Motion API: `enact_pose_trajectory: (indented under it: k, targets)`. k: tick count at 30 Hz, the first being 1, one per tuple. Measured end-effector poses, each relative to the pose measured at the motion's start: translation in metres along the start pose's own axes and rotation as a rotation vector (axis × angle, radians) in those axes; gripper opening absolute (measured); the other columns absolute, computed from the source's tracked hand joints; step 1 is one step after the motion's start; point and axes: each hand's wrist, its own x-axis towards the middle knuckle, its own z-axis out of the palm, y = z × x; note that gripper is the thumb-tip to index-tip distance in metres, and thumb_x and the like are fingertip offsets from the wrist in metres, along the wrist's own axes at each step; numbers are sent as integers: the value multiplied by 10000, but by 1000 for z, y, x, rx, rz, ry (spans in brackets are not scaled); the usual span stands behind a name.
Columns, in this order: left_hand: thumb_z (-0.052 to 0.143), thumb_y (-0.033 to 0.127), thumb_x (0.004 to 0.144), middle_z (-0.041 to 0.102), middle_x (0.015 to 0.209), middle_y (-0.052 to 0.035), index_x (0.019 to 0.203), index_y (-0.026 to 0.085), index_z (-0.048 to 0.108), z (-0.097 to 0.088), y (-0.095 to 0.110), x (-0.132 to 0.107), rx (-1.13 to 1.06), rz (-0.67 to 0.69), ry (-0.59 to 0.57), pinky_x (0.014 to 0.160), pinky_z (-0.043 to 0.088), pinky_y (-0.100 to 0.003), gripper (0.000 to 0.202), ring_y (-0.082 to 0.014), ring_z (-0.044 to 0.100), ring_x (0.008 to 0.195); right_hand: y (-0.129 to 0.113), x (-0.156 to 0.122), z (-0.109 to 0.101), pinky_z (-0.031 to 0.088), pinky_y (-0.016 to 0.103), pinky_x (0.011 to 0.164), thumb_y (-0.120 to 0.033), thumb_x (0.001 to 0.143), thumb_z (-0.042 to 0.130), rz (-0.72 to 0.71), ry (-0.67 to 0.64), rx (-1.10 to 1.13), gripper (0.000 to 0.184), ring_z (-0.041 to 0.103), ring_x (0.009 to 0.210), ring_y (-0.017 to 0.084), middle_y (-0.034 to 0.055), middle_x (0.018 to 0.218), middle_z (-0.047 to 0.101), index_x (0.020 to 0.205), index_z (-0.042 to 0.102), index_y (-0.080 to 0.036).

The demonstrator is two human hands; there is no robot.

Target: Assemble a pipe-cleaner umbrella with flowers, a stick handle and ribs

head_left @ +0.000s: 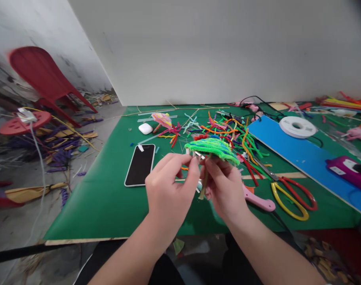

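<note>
A small umbrella-shaped piece wound from green and blue pipe cleaners (212, 148) is held up over the green table (103, 198). My right hand (225, 190) is closed round its thin stick below the canopy. My left hand (168, 190) pinches at the canopy's left rim with thumb and fingertips. Both hands meet just above the table's near edge.
A black phone (139, 164) lies left of the hands, a white earbud case (145, 128) beyond it. Loose pipe cleaners (228, 132) lie scattered behind. To the right lie red-and-yellow scissors (293, 196), a pink glue gun (257, 201), a blue board (308, 158) and a tape roll (297, 126). Red chair (44, 79) at left.
</note>
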Motion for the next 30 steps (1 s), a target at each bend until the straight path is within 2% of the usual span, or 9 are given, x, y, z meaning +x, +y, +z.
enact_pose_trajectory:
  k: [7,15,30]
  targets:
    - [577,204,783,629,628,20,762,163,651,0,-11,-3,4,-27,42,523,422,-190,86,-76,541,545,2,-1,2,317,135,256,-338,780,625,43,5,-52,168,441,292,35,-60,522,550,749,643,-174]
    - [576,193,781,652,650,8,748,166,654,0,-13,-5,27,0,81,545,440,-201,89,-92,570,585,2,0,3,323,132,261,-335,767,632,70,4,-67,169,431,305,33,-54,519,550,778,650,-167]
    - [583,166,763,629,612,11,708,170,639,-1,-16,-4,52,43,92,546,427,-217,79,-91,545,552,3,-3,6,326,150,240,-326,740,656,51,40,-127,189,433,272,46,-45,501,565,647,605,-170]
